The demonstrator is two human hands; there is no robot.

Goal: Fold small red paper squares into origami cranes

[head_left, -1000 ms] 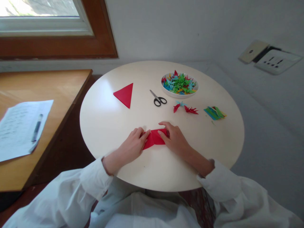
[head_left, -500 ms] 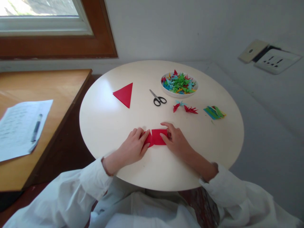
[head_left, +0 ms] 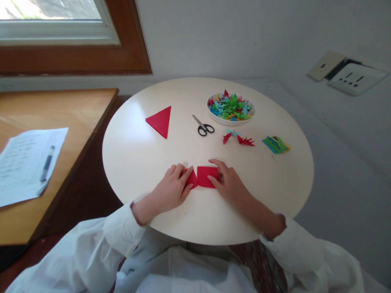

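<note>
Red paper lies on the round white table near its front edge, with a gap running between its two parts. My left hand presses the left part of the red paper down, fingers closed over it. Pinched between thumb and fingers of my right hand is the right part, a red paper rectangle. The two parts come close at the lower end of the gap; whether they are still joined there I cannot tell.
Black-handled scissors and a folded red paper triangle lie farther back. A white bowl holds many colourful paper cranes. Red folded cranes and a stack of coloured paper lie right. Written sheets rest on a wooden desk.
My right hand has shifted slightly right with its part of the red paper, and the gap between the parts has widened. My left hand stays in place.
</note>
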